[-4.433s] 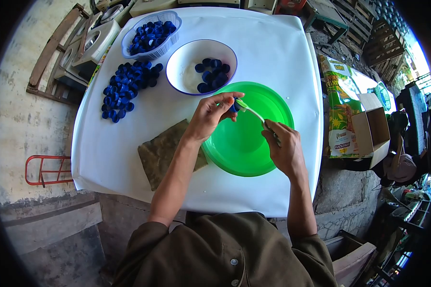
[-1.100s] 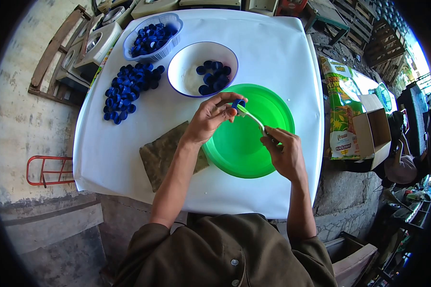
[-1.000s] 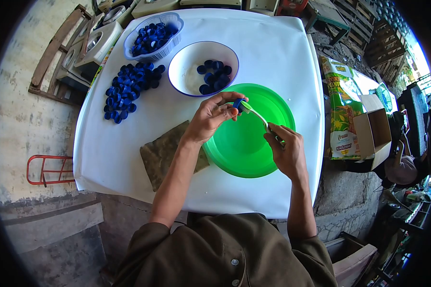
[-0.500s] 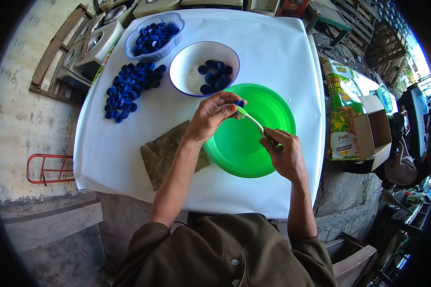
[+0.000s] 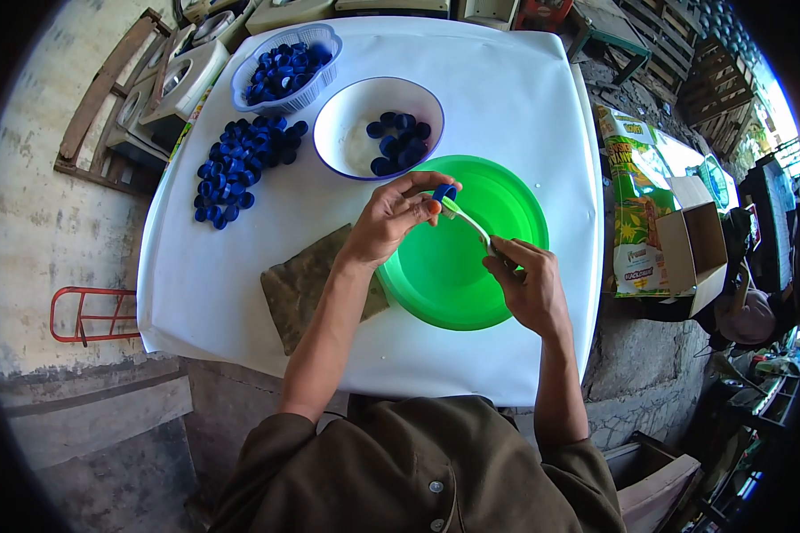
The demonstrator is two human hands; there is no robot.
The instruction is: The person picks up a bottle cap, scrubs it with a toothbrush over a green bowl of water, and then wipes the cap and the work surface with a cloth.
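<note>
My left hand (image 5: 391,218) pinches a blue bottle cap (image 5: 445,191) between thumb and fingers, above the near-left rim of a green basin (image 5: 453,275). A toothbrush (image 5: 473,223) with green and white bristles is gripped in my right hand (image 5: 526,282); its head meets the cap's lower edge. Behind the basin stands a white bowl (image 5: 338,133) with a blue rim, and several blue caps (image 5: 402,147) lie in it. More blue caps (image 5: 236,169) form a loose pile on the left. At the back left, a pale blue plastic basket (image 5: 327,82) holds many more.
A folded brown cloth (image 5: 298,280) lies left of the basin on the white-covered table (image 5: 516,98). Right of the table are a cardboard box (image 5: 692,244) and colourful printed packaging (image 5: 638,204). Another person (image 5: 745,315) is partly visible at the far right. A red metal rack (image 5: 89,313) stands by the left wall.
The cap in my left hand has tilted, so more of its rim and hollow shows. The toothbrush head has shifted slightly against it. Everything else has stayed in place.
</note>
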